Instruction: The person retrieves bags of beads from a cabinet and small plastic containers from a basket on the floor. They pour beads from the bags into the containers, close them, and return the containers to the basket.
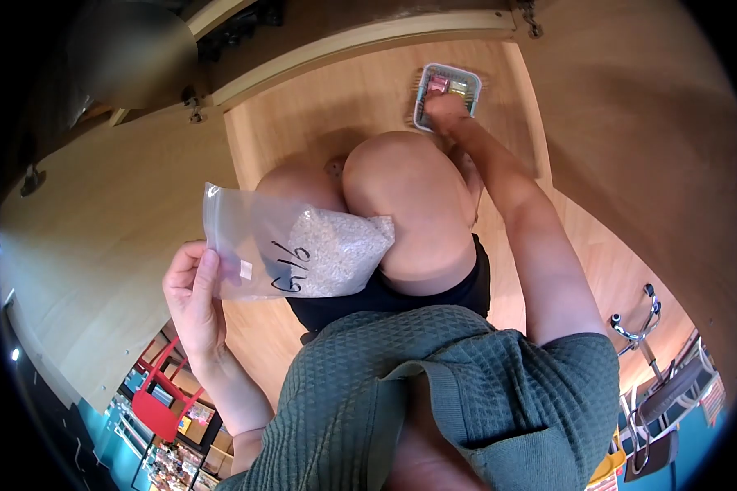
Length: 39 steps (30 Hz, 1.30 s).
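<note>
My left hand (195, 286) pinches the edge of a clear zip bag (250, 229) near its open-looking end. White granules (336, 250) fill the bag's far end, which rests against my bare knees, and black handwriting marks its side. At the top of the view, my right hand (448, 113) is curled down into a small white plastic basket (477, 84) on the floor. Inside the basket lie a pink packet (439, 84) and a yellowish packet (458, 88). Its fingertips are hidden, so what they grip cannot be made out.
Wooden cabinet panels (82, 262) with metal hinges flank me on both sides, and a cabinet frame edge (368, 45) runs across the top. Behind me at left stands a red chair (157, 405); chair legs with casters (643, 327) are at right.
</note>
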Tool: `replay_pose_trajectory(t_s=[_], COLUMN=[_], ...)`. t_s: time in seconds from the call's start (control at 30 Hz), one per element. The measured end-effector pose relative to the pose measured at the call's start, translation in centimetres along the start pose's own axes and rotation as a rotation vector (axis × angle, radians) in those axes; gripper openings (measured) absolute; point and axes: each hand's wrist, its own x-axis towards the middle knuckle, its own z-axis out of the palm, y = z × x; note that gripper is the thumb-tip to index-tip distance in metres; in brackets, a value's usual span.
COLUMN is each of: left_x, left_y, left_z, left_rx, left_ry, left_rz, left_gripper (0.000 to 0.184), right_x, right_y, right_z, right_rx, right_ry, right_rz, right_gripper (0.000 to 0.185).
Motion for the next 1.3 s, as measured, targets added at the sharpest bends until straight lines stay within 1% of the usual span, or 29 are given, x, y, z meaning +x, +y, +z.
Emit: replay_pose_trajectory(t_s=[0.07,0.17,0.27,0.37,0.47,0.57,0.63,0.7,0.77,0.87,0.93,0.97,1.03,1.07,1.1,1.13,1.17,1.2,1.23,1.27,1.3], left_x=[-0.2,-0.2,0.0,0.3,0.0,-0.1,-0.1,-0.2,-0.3,-0.3,-0.4,-0.4,-0.1,0.0,0.0,0.0,0.1,-0.1,-0.4,-0.8,-1.3], left_y=[0.1,-0.2,-0.4,-0.5,-0.3,-0.6,-0.8,-0.8,-0.7,-0.6,-0.7,-0.7,-0.6,-0.4,-0.1,0.1,0.0,0.3,0.9,1.3,1.7], left_z=[-0.2,-0.1,0.4,0.5,0.4,0.1,0.3,0.4,0.3,0.1,-0.4,-0.4,0.0,0.8,1.9,2.6,2.6,2.8,3.3,4.1,5.7], left_rx=[-0.017,-0.053,-0.054,-0.046,-0.029,-0.027,-0.031,-0.035,-0.033,-0.032,-0.047,-0.021,0.029,0.109,0.188,0.265,0.293,0.383,0.473,0.564,0.490], left_ry=[-0.001,0.003,0.010,0.007,-0.004,-0.028,-0.017,-0.012,-0.005,-0.005,-0.027,0.003,0.054,0.155,0.256,0.358,0.409,0.378,0.351,0.328,0.234], left_rz=[0.005,0.011,0.007,0.007,0.006,-0.009,-0.012,-0.016,-0.017,-0.002,0.011,0.050,0.130,0.256,0.382,0.509,0.647,0.772,0.898,1.026,1.029], left_gripper=[0.013,0.013,0.013,0.013,0.014,0.015,0.015,0.014,0.014,0.015,0.016,0.017,0.021,0.021,0.022,0.023,0.030,0.032,0.035,0.038,0.044], right_x=[-0.7,-2.3,-3.8,-4.4,-4.4,-3.8,-2.1,-1.4,-1.9,-3.6,-5.7,-6.7,-8.5,-9.6,-11.0,-11.9,-12.6,-13.3,-13.9,-14.5,-15.0], right_y=[0.9,2.2,2.5,2.5,2.1,1.6,1.6,1.7,2.3,1.8,1.6,1.5,1.2,1.1,0.4,0.1,-0.2,-0.6,-1.2,-2.1,-3.6], right_z=[0.3,-0.1,-0.7,-1.4,-1.0,0.0,1.7,3.3,4.4,1.1,-0.4,-1.2,-2.8,-3.6,-6.6,-8.7,-10.5,-12.0,-13.5,-15.2,-17.7], right_rx=[0.074,0.161,0.205,0.223,0.327,0.354,0.856,0.816,0.232,0.261,0.588,0.745,1.181,1.397,1.638,1.764,1.892,2.021,2.155,2.153,2.150], right_ry=[-0.019,0.066,0.131,0.146,0.369,0.337,0.138,0.118,0.289,0.404,0.305,0.251,0.433,0.532,0.538,0.552,0.565,0.577,0.594,0.561,0.527], right_rz=[0.061,0.028,0.133,0.151,0.107,0.055,0.387,0.365,-0.004,-0.059,0.184,0.308,0.470,0.551,0.603,0.625,0.643,0.656,0.554,0.472,0.384], right_gripper=[0.021,0.023,0.022,0.023,0.018,0.022,0.023,0.022,0.021,0.021,0.027,0.031,0.035,0.037,0.034,0.031,0.029,0.027,0.026,0.027,0.029])
